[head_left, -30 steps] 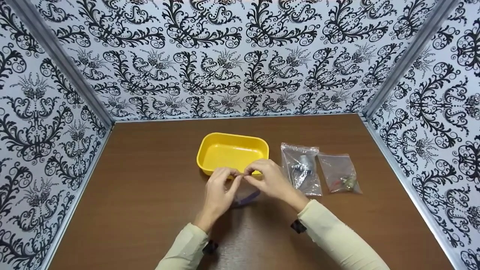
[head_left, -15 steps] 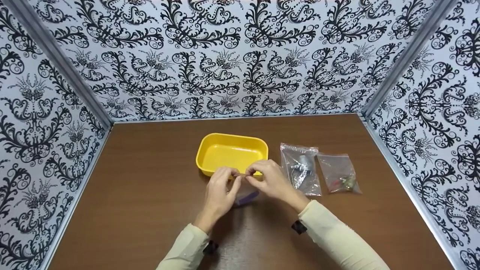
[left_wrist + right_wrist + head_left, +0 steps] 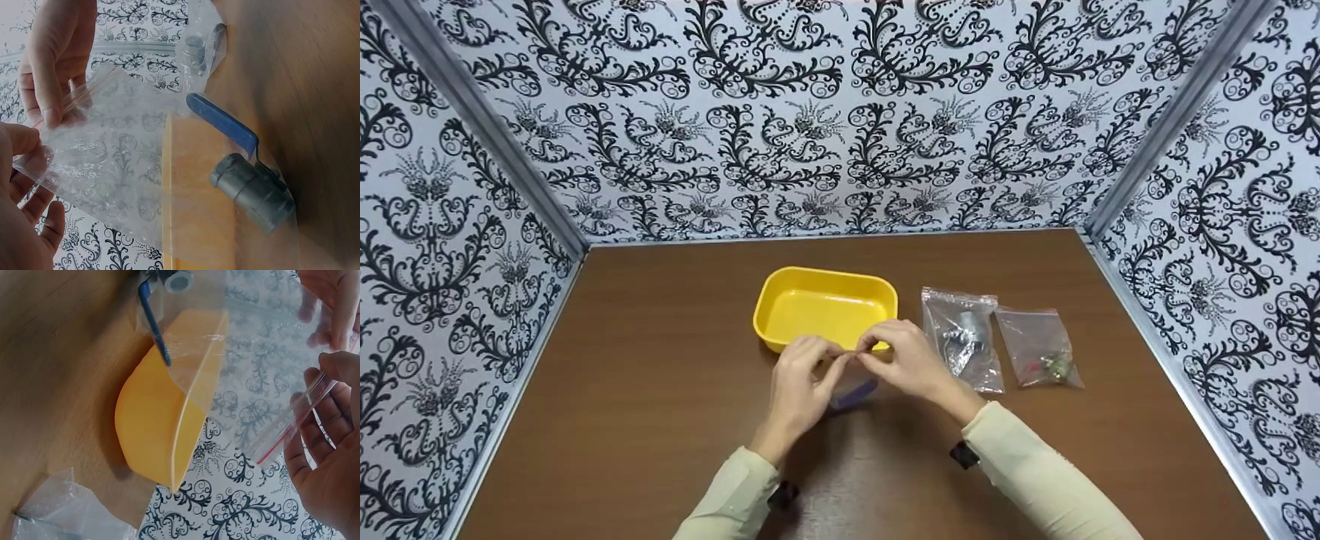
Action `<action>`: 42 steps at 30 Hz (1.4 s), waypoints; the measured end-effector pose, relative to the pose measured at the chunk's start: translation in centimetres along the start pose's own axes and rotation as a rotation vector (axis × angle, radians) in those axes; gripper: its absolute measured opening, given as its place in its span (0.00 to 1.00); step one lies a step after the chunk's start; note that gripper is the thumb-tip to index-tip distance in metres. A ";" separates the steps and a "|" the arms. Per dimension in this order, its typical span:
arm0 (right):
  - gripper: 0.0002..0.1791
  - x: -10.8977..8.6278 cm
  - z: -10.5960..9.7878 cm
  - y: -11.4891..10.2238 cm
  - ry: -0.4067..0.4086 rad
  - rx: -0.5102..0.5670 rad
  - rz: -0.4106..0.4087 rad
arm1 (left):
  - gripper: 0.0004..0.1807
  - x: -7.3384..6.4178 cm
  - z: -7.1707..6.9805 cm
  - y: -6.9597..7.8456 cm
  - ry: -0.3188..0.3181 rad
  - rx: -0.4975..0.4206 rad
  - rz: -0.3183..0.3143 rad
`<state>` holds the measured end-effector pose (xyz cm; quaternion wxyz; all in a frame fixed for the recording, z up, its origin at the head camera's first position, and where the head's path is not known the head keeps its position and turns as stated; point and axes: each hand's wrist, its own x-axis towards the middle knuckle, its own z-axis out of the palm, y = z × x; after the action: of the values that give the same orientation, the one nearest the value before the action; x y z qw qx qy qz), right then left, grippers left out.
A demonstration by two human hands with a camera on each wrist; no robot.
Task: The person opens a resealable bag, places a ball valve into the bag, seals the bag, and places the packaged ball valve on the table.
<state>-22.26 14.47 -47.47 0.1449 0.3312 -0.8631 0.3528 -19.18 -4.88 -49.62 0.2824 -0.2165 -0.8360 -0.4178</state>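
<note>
Between both hands hangs a clear zip bag (image 3: 107,146), pinched along its red-lined top edge. Inside, at the bottom of the bag, lies a grey metal ball valve (image 3: 247,188) with a blue lever handle (image 3: 222,121). The left hand (image 3: 801,386) pinches the zip edge between thumb and index finger. Close beside it, the right hand (image 3: 904,358) pinches the same edge, and the strip of zip (image 3: 292,419) runs across its fingers in the right wrist view. The bag's top still looks closed between the fingertips.
A yellow plastic tub (image 3: 765,330) stands just behind the hands. To its right on the brown table (image 3: 660,420) lie a bag with grey metal parts (image 3: 966,341) and a smaller bag with brass-coloured and red pieces (image 3: 1050,364). Patterned walls (image 3: 810,135) enclose the table.
The pinching fingertips have shifted slightly to the right along the bag's top edge. The bag with the valve stays hanging between the hands; the tub and other bags have not moved.
</note>
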 end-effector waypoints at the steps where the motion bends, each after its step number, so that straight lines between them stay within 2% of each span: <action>1: 0.03 0.0 0.0 0.0 0.000 0.002 0.001 | 0.05 0.0 0.0 0.0 -0.002 0.001 -0.001; 10: 0.03 0.0 0.0 -0.5 0.016 -0.019 -0.039 | 0.03 0.2 -0.4 0.1 -0.071 0.058 -0.010; 17: 0.03 0.0 0.0 -0.7 -0.004 -0.025 -0.035 | 0.04 0.3 -0.3 0.3 -0.048 0.083 0.018; 24: 0.03 -0.3 0.0 0.0 -0.008 -0.015 -0.018 | 0.04 0.3 -0.3 0.3 -0.055 0.080 0.026; 32: 0.03 -0.2 -0.1 -0.2 -0.034 -0.003 -0.013 | 0.02 0.3 -0.6 0.2 -0.046 0.078 0.042; 38: 0.03 -0.4 -0.2 -0.2 -0.036 0.037 0.010 | 0.03 0.2 -0.6 0.1 -0.039 0.071 0.057; 42: 0.03 -0.5 -0.3 -0.2 -0.023 0.060 0.033 | 0.03 0.3 -0.6 0.1 -0.043 0.076 0.046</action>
<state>-21.80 14.82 -47.41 0.1192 0.3249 -0.8591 0.3772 -19.14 -5.30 -49.05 0.2820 -0.2337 -0.8518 -0.3745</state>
